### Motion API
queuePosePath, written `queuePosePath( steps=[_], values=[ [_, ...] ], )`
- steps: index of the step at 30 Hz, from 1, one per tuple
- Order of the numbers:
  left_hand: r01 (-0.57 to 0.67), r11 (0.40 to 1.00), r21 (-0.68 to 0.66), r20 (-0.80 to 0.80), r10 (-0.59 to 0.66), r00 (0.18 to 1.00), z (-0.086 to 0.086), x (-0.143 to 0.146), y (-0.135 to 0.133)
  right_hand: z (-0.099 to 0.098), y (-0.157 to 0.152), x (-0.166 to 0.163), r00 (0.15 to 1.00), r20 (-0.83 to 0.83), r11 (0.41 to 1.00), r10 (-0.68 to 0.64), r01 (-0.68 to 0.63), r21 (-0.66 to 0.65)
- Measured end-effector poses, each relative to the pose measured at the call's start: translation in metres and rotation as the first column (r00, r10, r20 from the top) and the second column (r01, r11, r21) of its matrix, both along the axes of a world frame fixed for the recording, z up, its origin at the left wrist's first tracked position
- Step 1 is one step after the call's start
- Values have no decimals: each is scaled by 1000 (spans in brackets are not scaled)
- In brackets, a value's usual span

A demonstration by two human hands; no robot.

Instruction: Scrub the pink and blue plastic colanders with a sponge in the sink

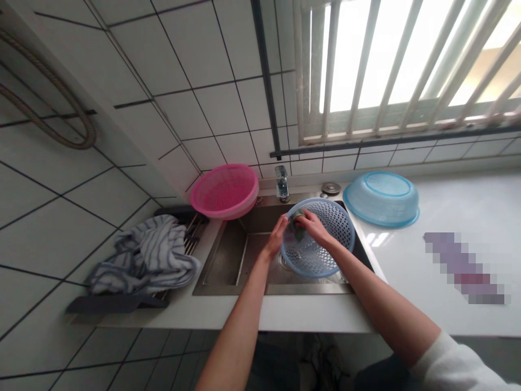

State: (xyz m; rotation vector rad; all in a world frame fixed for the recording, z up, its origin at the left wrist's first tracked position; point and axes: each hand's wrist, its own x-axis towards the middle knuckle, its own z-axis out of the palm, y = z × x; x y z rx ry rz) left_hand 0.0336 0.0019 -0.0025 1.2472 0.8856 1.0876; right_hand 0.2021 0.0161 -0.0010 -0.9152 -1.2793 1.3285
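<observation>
A light blue plastic colander is held tilted over the metal sink, its hollow side toward me. My left hand grips the colander's left rim; the fingertips behind the rim are partly hidden. Inside the bowl, near the upper left rim, my right hand is closed on a green scouring pad that touches the inner wall. Behind the colander stands the chrome faucet; no water stream is visible from it.
A pink basket leans at the sink's back left corner. An upturned blue basin rests on the counter at right. A striped cloth lies over a dark rack at left. A drain strainer sits behind the sink.
</observation>
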Motion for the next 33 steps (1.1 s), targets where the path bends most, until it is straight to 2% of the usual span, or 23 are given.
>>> queuePosePath(
  steps=[2,4,6,9,11,13,15,17,18,20,23,24,26,30,31,33],
  values=[
    [-23,999,46,-47,25,999,2,-3,-1,-6,-6,-10,987,78,990,139,-141,21],
    [-32,997,71,-64,36,997,4,-5,-2,-11,-7,-17,977,95,980,192,-196,35],
    [-29,999,45,-39,31,999,5,-5,-2,-11,-3,-15,993,50,993,109,-112,40],
    [-12,1000,-19,27,12,1000,4,-2,-1,-4,9,0,989,-80,992,-126,127,6],
    [-1,999,-39,50,3,999,2,0,0,-1,10,4,979,-83,982,-184,186,13],
    [-3,1000,-28,31,4,1000,2,0,0,-1,4,-1,995,7,992,-103,103,73],
    [-39,999,1,-11,39,999,2,-3,0,-4,-5,-13,994,104,990,43,-57,132],
    [-77,997,28,-41,78,996,3,-5,0,-6,-12,-22,978,144,972,153,-175,157],
    [-84,996,34,-47,86,995,3,-6,0,-6,-12,-22,974,148,969,170,-193,157],
    [-61,998,31,-40,62,997,2,-5,0,-3,-8,-16,985,119,980,123,-139,139],
    [-21,1000,1,15,21,1000,0,0,1,4,1,-2,999,-5,995,-39,39,87],
    [-13,1000,-12,37,13,999,-1,1,1,5,1,0,998,-28,995,-57,59,79],
    [-4,1000,-30,70,6,998,-2,1,1,6,-4,-3,1000,-4,996,4,-4,88],
    [-15,998,-68,92,21,996,-2,-3,2,3,-18,-21,968,102,968,228,-237,83],
    [-20,997,-74,91,27,995,-2,-3,3,3,-18,-23,967,89,966,241,-247,70],
    [-7,997,-75,98,14,995,-1,-2,4,3,-13,-19,984,-7,984,178,-178,22]
  ],
)
